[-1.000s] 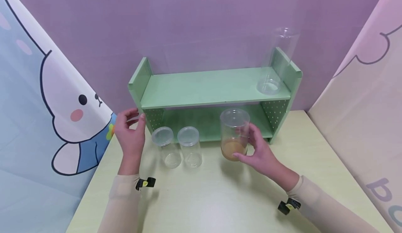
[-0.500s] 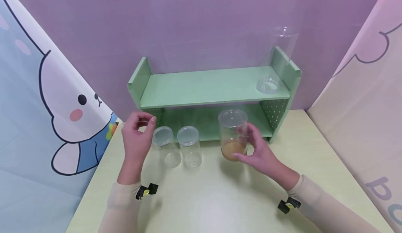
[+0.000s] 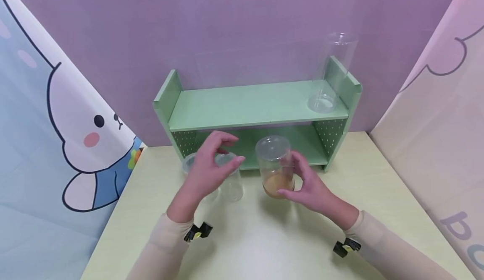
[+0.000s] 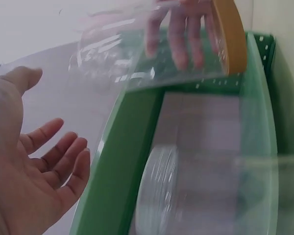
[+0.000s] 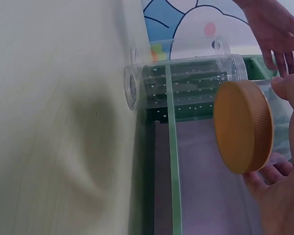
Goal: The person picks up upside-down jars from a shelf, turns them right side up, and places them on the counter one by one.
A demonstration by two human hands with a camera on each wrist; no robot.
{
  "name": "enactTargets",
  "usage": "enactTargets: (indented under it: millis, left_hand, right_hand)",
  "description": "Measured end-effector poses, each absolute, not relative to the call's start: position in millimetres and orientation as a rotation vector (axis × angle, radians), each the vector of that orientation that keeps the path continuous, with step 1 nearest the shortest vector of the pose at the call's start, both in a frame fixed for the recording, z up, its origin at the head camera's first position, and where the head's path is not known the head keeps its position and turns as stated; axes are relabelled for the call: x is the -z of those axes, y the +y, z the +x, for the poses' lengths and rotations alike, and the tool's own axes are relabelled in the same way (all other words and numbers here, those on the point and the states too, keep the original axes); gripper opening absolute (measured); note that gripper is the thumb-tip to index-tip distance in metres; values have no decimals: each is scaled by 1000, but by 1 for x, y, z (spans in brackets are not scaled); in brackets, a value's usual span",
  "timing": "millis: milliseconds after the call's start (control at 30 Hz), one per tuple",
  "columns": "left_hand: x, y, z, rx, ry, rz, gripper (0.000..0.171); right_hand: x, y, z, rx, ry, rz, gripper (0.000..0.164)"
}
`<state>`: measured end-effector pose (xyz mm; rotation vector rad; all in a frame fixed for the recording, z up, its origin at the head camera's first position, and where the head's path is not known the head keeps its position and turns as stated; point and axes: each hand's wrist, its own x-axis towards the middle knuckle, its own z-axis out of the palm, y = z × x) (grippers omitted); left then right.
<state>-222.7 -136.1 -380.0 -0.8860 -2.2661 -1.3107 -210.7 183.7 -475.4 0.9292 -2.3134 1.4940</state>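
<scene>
My right hand [image 3: 311,187] grips a clear plastic jar [image 3: 273,158] round its side, above the table in front of the shelf. The jar is upside down, its orange screw lid [image 5: 240,127] at the bottom. My left hand [image 3: 208,171] hovers to the left of it, thumb and fingers apart, holding nothing. Behind and below the left hand stand two smaller clear jars with whitish lids, the right one [image 3: 231,187] and the left one [image 3: 188,161], both partly hidden by that hand. In the left wrist view the left fingers are loosely bent, away from the gripped jar.
A green two-tier shelf [image 3: 227,105] stands at the back of the pale table [image 3: 264,246]. A tall clear container [image 3: 322,101] stands at the right end of its upper board. Printed cloth [image 3: 87,145] hangs on the left, and a purple cloth hangs behind.
My left hand has moved right from the shelf's left side, across the two smaller jars, toward the held jar. The right hand has shifted the jar slightly left and toward me.
</scene>
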Motion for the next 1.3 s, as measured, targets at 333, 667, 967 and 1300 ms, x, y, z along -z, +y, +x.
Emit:
enactTargets:
  millis: [333, 667, 967, 1300]
  left_hand:
    - [385, -97, -219, 1294, -2481, -986, 88]
    - [389, -86, -219, 1365, -2481, -1017, 89]
    - [390, -84, -220, 1380, -2440, -1029, 83]
    - [392, -95, -222, 1461, -2434, -1040, 81]
  right_hand:
    - [473, 180, -212, -1417, -2337, 1066, 113]
    - [471, 177, -210, -1408, -2335, 1097, 112]
    - [472, 178, -210, -1388, -2302, 1137, 112]
    - [462, 188, -210, -1347, -2303, 1152, 106]
